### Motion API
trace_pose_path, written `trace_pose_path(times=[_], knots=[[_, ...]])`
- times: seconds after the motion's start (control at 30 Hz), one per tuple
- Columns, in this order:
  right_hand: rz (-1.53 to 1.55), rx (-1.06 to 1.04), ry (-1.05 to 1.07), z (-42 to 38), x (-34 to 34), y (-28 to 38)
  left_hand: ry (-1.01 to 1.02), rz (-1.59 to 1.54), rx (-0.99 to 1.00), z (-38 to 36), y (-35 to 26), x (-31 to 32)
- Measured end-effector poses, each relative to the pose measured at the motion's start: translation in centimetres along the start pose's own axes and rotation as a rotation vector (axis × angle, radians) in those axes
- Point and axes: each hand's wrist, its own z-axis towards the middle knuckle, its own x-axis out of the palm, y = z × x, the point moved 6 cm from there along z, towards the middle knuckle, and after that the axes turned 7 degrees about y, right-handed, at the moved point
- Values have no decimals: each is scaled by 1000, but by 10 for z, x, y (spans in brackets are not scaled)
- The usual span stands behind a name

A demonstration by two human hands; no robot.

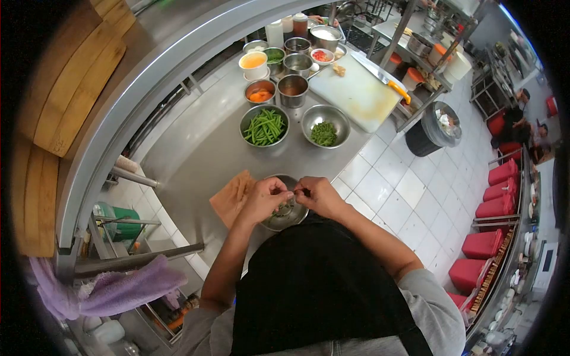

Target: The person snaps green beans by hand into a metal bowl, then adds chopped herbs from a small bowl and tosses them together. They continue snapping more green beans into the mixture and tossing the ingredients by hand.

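Over a metal bowl [286,224] close to my body, both hands meet with their fingertips together. My left hand [268,199] is closed in a pinch, and so is my right hand [319,197]. Whatever they pinch is too small to make out. Some green bits lie inside that bowl, partly covered by my hands. An orange-brown cloth [230,199] lies beside my left hand. Farther forward are whole green beans [265,127] in one steel bowl [244,135]. To their right, small green pieces [323,134] sit in another steel bowl [339,122].
Several metal containers stand at the back, one with orange pieces [260,95]. A white cutting board [356,98] holds a yellow-handled knife [386,82]. A lined bin [424,139] stands on the tiled floor. A purple towel [127,291] hangs at left. People are far right.
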Motion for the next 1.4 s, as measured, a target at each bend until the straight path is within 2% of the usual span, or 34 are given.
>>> trace_pose_path(times=[0.07,0.23,0.3,0.33,0.4,0.47,0.57,0.63,0.67,0.73,0.8,0.87,0.97,1.0,1.07,1.23,1.3,1.33,1.4], knots=[[-8,6,-6,2,-3,5,58,19,-74,0,4,2],[105,120,-70,2,2,-6,86,-110,-58,4,16,2],[654,356,-199,1,7,-44,105,-152,-36,10,16,6],[645,353,-205,1,2,-50,51,-204,-19,13,14,5],[1048,462,-231,-3,-1,-66,-5,-256,1,24,9,3],[1051,488,-215,-10,-4,-72,-63,-125,153,53,-18,-4],[1042,500,-169,-26,-5,-80,-170,3,211,88,-55,-10],[1140,498,-160,-34,-3,-81,-404,505,570,85,-90,-13],[1143,501,-137,-38,-2,-82,-401,507,572,80,-89,-14],[1139,496,-96,-46,-1,-80,-98,781,146,63,-62,1],[1146,498,-54,-53,3,-78,43,1012,-58,31,-33,13],[1129,520,-9,-57,8,-75,85,1244,-133,11,5,21],[1098,480,57,-54,14,-71,155,1251,-176,1,56,24],[1103,480,60,-52,17,-71,88,1257,-111,1,59,24],[950,464,114,-44,25,-69,65,1268,-107,2,73,21],[837,403,169,-25,44,-63,67,1198,-99,0,65,13],[478,146,114,-15,44,-54,38,1063,-93,-5,54,9],[349,161,132,-12,35,-40,40,1061,-93,-11,46,9],[231,124,133,-5,31,-29,-58,1002,115,-24,18,8]])
